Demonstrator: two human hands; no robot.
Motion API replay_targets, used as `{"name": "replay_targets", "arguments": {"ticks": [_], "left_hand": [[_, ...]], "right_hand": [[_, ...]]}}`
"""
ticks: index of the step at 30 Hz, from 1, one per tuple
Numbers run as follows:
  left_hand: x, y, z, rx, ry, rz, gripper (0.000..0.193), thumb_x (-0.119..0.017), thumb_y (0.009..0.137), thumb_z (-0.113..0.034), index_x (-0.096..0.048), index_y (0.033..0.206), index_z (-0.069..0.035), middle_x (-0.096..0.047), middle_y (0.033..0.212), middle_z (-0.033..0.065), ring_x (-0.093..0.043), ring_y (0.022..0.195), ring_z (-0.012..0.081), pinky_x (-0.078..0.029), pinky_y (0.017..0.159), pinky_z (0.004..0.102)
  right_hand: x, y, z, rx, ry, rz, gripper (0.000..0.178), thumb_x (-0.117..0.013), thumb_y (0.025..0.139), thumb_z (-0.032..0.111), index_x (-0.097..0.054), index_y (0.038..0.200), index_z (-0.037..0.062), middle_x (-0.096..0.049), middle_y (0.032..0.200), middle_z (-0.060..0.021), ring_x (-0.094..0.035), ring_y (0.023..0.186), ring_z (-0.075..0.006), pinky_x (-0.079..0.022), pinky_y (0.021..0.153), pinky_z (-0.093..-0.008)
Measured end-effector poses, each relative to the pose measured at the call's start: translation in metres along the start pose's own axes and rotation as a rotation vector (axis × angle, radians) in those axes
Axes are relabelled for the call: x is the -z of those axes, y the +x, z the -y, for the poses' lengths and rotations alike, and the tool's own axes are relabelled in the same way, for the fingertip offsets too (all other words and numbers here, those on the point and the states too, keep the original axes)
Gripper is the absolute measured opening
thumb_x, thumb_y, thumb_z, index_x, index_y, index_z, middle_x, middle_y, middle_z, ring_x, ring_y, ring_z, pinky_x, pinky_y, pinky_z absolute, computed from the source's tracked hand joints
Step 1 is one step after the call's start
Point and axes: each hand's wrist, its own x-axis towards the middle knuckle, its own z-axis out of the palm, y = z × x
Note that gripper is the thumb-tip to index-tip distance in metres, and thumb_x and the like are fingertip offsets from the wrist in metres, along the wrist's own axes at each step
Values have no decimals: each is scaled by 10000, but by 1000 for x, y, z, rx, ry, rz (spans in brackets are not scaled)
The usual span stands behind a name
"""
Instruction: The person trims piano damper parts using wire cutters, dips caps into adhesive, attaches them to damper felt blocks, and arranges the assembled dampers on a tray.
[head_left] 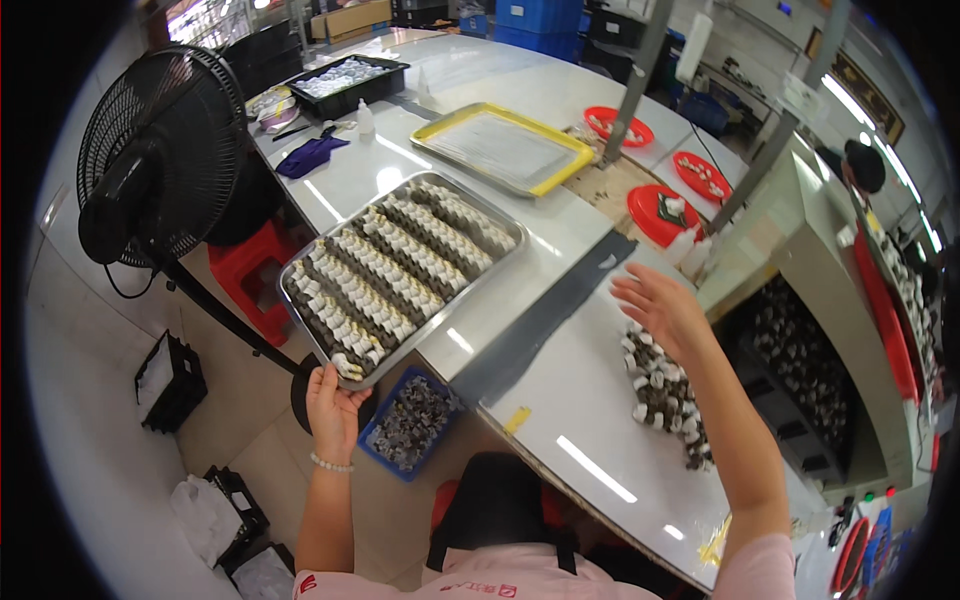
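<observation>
A shallow metal tray [408,345] lies tilted across the left side of the table, its near corner over the table's edge. In it stand several rows of small white-topped, dark-bottomed pieces [370,283]. My left hand [335,408], a beaded bracelet on its wrist, grips the tray's near corner by the rim. One white piece [346,366] beside those fingers sits out of line with its row. My right hand [664,308] is raised with its fingers stretched apart, nothing in it. Just below it, a loose heap of similar white and dark pieces [663,390] lies on the table.
Dark tape [545,315] crosses the white table. Beyond are a yellow-rimmed tray [500,148], red plates [660,212], a black tray [350,80] and a metal post [640,80]. A black fan [160,150], red stool [255,280] and blue crate [408,420] stand left and below.
</observation>
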Motion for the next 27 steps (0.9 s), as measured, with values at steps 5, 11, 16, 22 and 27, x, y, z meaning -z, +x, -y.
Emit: {"name": "replay_targets", "arguments": {"ticks": [5,11,16,22,27], "left_hand": [[-13,-7,-11,81,-40,-39,158,-442,968,-246,-459,935,-92,-624,903,60,-641,761,171,-545,592,320],[-9,-8,-4,44,-90,-48,123,-436,968,-186,-430,926,-70,-621,872,83,-655,714,173,-576,556,304],[-11,-1,-4,36,-95,-95,134,-450,964,-187,-430,892,-76,-622,819,76,-657,671,158,-574,525,284],[-5,16,-4,-4,-111,-67,138,-463,958,-183,-437,878,-74,-621,809,70,-653,661,156,-571,518,289],[-8,19,-2,32,-137,-73,114,-459,956,-154,-434,894,-61,-620,847,95,-641,661,177,-551,510,303]], "right_hand": [[-17,170,-33,-113,190,-90,502,-539,909,268,-335,1272,-12,-504,1164,-203,-583,983,-258,-495,770,-330],[-44,251,-43,-189,297,-172,554,-563,895,332,-337,1298,27,-529,1124,-191,-612,912,-276,-520,684,-325],[-61,260,-33,-173,72,-127,390,-607,874,342,-499,1142,80,-597,1018,-116,-616,874,-257,-505,680,-342],[-87,265,-23,-289,288,-216,332,-688,819,305,-496,1013,117,-587,1007,-118,-621,785,-234,-514,594,-299],[-80,273,-29,-218,256,-186,270,-716,785,211,-467,818,112,-524,724,-46,-513,514,-142,-329,341,-198]]}}
